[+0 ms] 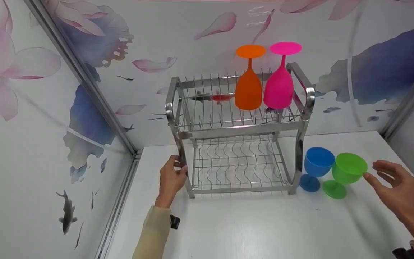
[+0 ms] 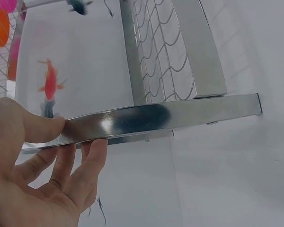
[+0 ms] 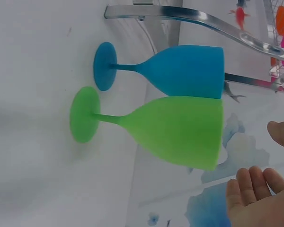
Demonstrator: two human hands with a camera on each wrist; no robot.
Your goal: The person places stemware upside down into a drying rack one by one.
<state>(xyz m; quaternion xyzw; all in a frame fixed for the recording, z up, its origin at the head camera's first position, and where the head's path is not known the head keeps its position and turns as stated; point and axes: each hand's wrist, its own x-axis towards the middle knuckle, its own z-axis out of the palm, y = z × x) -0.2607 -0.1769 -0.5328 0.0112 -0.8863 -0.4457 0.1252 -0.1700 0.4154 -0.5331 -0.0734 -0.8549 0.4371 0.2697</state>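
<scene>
Altogether, four goblets (image 1: 348, 174): two on one rack (image 1: 243, 130), two beside.

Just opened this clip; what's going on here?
A person's left hand grips the left side of a two-tier metal rack. The right hand holds nothing, close to a green goblet, which stands upright beside a blue goblet on the white table. An orange goblet and a pink goblet sit upside down on the rack's upper tier.
</scene>
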